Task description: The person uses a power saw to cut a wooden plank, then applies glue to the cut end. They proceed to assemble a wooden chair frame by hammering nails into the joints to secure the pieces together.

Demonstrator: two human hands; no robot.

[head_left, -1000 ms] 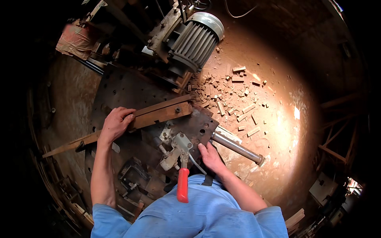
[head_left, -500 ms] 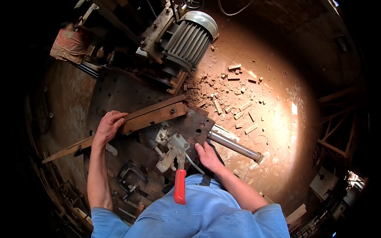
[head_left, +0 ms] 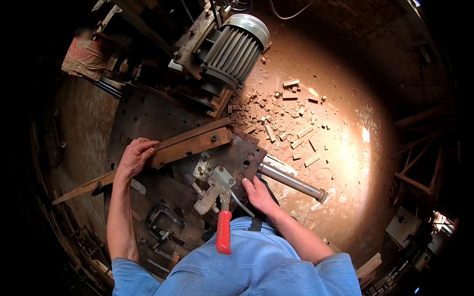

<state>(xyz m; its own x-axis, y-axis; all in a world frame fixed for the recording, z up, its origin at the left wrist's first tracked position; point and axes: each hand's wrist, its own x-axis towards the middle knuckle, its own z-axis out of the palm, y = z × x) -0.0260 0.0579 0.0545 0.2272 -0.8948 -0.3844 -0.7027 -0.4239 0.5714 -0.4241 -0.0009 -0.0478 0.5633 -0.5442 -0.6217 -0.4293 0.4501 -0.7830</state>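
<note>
Sawdust-covered floor [head_left: 345,163] is littered with small wooden offcuts [head_left: 276,118] beside a grey ribbed electric motor [head_left: 234,47]. A long brown wooden strip [head_left: 163,153] is gripped by the left hand [head_left: 134,157], fingers curled over it. The dark rusty metal plate [head_left: 237,160] is touched by the right hand [head_left: 259,195], fingers pressed together, beside a red-handled clamp lever [head_left: 223,232].

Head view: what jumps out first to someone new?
The red-handled lever at bottom centre, standing out against the dark steel machine plate. Next, the long brown wooden strip lying across that plate, with the left hand on it and the right hand at the plate's near edge beside a silver metal cylinder. Beyond them sit a ribbed grey electric motor and small wood offcuts scattered on the reddish floor.
</note>
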